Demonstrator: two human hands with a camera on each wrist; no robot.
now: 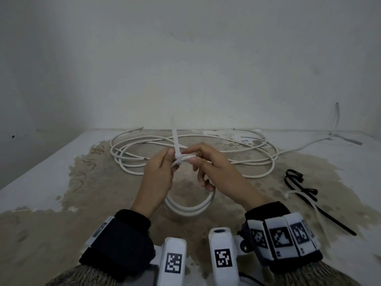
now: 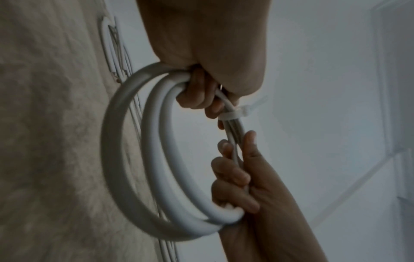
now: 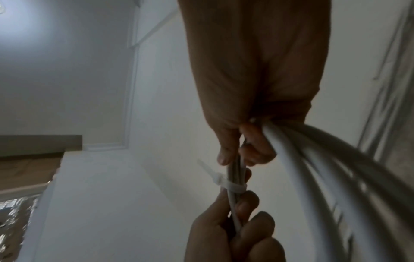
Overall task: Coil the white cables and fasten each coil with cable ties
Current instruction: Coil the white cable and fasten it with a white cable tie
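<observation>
I hold a small coil of white cable (image 1: 189,205) above the table with both hands. My left hand (image 1: 168,162) grips the coil's top from the left, and my right hand (image 1: 190,155) pinches it from the right, its lower fingers curled round the strands. Between the hands a white cable tie (image 1: 177,156) is cinched round the bundle, its tail pointing up. The left wrist view shows the coil (image 2: 139,159) as three loops, with the tie (image 2: 235,113) just below my left hand (image 2: 201,94). In the right wrist view the tie (image 3: 232,187) sits between both hands.
A long loose white cable (image 1: 206,139) lies in wide loops on the stained table (image 1: 51,166) behind my hands and trails off right toward the wall. Black cable ties (image 1: 299,182) and a white cable tie (image 1: 305,200) lie at the right.
</observation>
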